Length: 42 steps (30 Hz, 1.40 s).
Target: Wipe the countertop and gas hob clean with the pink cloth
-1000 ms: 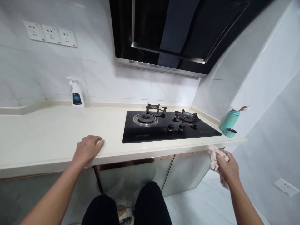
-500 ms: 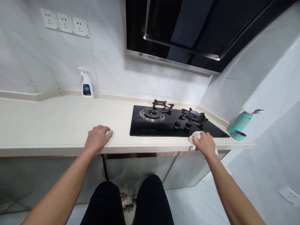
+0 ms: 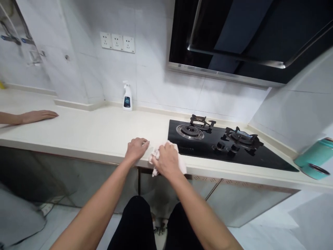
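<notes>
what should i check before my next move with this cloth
1. Grip on the pale cloth: ok, the right hand has it bunched, with a corner hanging past the counter edge.
2. Left hand: ok, flat on the front edge of the countertop, right beside the cloth.
3. Cloth clear of the gas hob: not ok, its upper edge appears to lie on the hob's front corner.
4. Burners off: cannot tell, no flame shows, but the knob positions are too small to read.
5. Other person's hand: ok, resting on the countertop far to the left, well apart from yours.
</notes>
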Each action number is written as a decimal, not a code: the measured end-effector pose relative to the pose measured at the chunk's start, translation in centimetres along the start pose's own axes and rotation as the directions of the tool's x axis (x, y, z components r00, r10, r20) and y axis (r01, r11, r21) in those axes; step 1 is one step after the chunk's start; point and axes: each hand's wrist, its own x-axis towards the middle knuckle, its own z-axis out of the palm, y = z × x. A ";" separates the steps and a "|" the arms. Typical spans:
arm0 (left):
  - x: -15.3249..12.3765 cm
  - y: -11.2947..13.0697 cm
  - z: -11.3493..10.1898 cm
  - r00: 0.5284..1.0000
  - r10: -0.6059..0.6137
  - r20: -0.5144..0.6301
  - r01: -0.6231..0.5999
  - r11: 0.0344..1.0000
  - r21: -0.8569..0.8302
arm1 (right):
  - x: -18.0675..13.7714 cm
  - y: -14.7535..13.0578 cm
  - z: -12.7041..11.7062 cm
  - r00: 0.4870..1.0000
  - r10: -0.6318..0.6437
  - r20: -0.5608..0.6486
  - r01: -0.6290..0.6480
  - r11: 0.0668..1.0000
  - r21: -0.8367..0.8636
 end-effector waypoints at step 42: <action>-4.2 -11.9 -15.0 0.989 -0.117 -0.089 0.147 0.828 0.542 | -1.5 14.4 2.5 1.000 0.010 0.015 -0.010 0.999 -0.052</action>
